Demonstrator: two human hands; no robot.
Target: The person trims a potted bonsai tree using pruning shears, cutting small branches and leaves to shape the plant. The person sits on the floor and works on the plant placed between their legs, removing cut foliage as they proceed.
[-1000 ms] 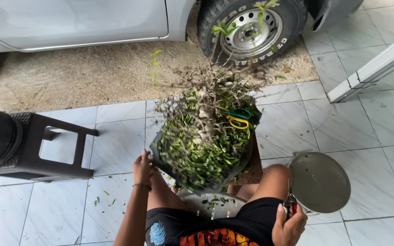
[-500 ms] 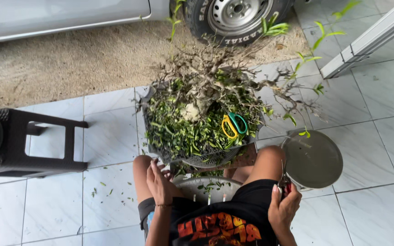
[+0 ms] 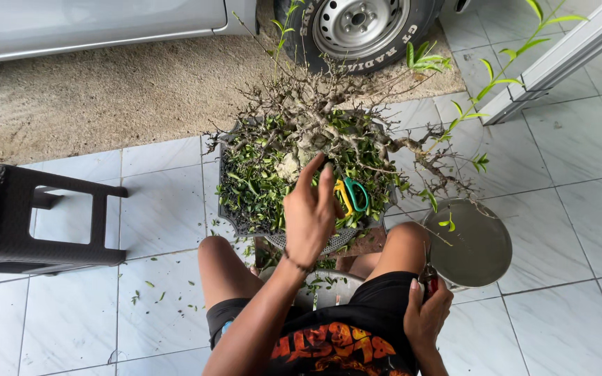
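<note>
Glossy pale ceramic floor tiles (image 3: 580,167), matt rough sandy ground (image 3: 106,97), dull brushed metal bowl (image 3: 472,244) at right, woven-look dark plastic stool (image 3: 43,216) at left, shiny plastic scissor handles (image 3: 351,193), rough woody twigs of the potted bush (image 3: 308,139), black cloth shorts (image 3: 377,306)

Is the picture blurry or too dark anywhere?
Head view: soft, even daylight and mostly sharp; the left hand over the leafy potted bonsai is crisp; the round silver metal lid shows a dull sheen without glare; straight tile lines bend slightly near the edges.
</note>
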